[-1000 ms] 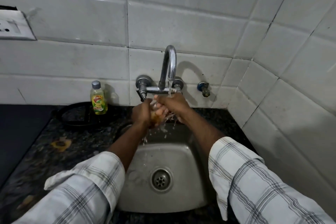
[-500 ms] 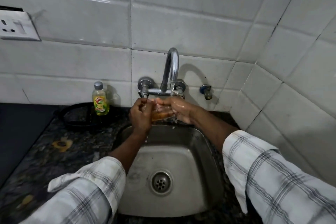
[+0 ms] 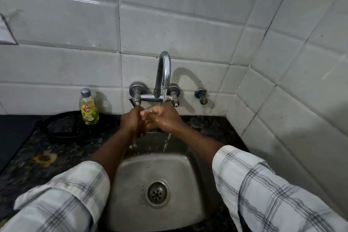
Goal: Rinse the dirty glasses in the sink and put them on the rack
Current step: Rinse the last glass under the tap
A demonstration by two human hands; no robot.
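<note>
Glass is what I am rinsing, and it sits pressed between my two hands just below the tap, above the back edge of the sink; only a brownish, see-through sliver of it shows between the fingers.

Going by size from there: white wall tiles rise behind the tap and fold round to its right. Dark speckled counter spreads to the tap's left and surrounds the steel sink, which lies directly below the tap with its round drain near the front. My checked sleeves frame the basin at either side.

My left hand is curled round the left side of the glass, fingers closed on it. My right hand clasps the other side, wet on the back, right under the running stream; water spills off it into the sink.

Left of the tap, against the wall, stands a yellow dish-soap bottle, beside a dark round ring lying on the counter.
</note>
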